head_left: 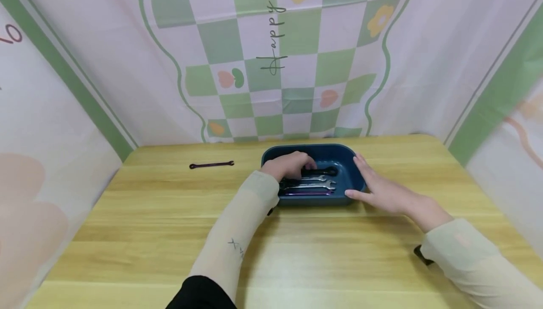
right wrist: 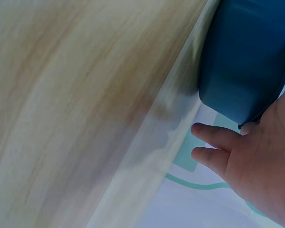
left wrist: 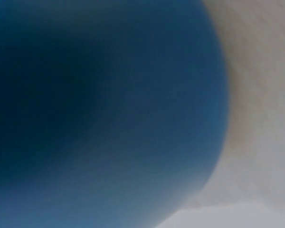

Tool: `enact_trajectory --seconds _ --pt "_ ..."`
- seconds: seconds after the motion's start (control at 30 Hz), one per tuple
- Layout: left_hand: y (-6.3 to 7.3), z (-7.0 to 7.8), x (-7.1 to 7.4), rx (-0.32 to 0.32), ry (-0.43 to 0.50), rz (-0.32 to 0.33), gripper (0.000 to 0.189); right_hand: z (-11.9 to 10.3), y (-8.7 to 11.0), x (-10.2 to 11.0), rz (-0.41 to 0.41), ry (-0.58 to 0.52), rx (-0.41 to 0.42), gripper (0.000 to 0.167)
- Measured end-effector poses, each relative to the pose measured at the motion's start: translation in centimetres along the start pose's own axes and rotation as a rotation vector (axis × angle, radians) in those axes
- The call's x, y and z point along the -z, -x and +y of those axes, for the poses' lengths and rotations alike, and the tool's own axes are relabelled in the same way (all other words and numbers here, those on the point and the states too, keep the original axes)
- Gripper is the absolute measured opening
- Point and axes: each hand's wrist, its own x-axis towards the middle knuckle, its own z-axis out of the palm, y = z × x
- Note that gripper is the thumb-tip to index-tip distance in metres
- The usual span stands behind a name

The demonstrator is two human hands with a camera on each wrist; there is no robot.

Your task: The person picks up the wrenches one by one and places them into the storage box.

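Observation:
A dark blue plastic basin [head_left: 314,200] sits on the table, holding several wrenches side by side. My left hand [head_left: 290,164] reaches in over its left end, fingers curled down around a black wrench [head_left: 325,171]. Nearer the front lie silver open-end wrenches [head_left: 311,185] and a purple wrench [head_left: 307,193], their left ends hidden by the hand and sleeve. With fingers extended, my right hand [head_left: 383,193] rests against the basin's right end, thumb at the front corner. Blurred blue basin wall [left wrist: 156,104] fills most of the left wrist view. The right wrist view shows the basin's outside [right wrist: 247,61] beside the right hand [right wrist: 256,156].
Left of the basin, a dark purple wrench [head_left: 211,164] lies on the wooden table [head_left: 148,233]. A printed cloth [head_left: 259,83] with green checks hangs behind the table's back edge, and pale cloth flanks both sides.

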Motion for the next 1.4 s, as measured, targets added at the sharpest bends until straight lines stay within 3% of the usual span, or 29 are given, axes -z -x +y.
enact_trajectory --seconds 0.33,0.77,1.4 --pt "0.2 0.0 0.3 0.003 0.003 0.007 0.051 -0.3 0.0 0.3 0.001 0.018 -0.001 0.101" --pt "0.7 1.0 0.4 0.064 -0.003 0.023 0.058 -0.5 0.2 0.3 0.01 0.024 0.005 0.1" --pt "1.6 1.6 0.6 0.07 -0.012 0.013 0.055 -0.3 0.4 -0.1 0.003 -0.011 0.004 0.1"
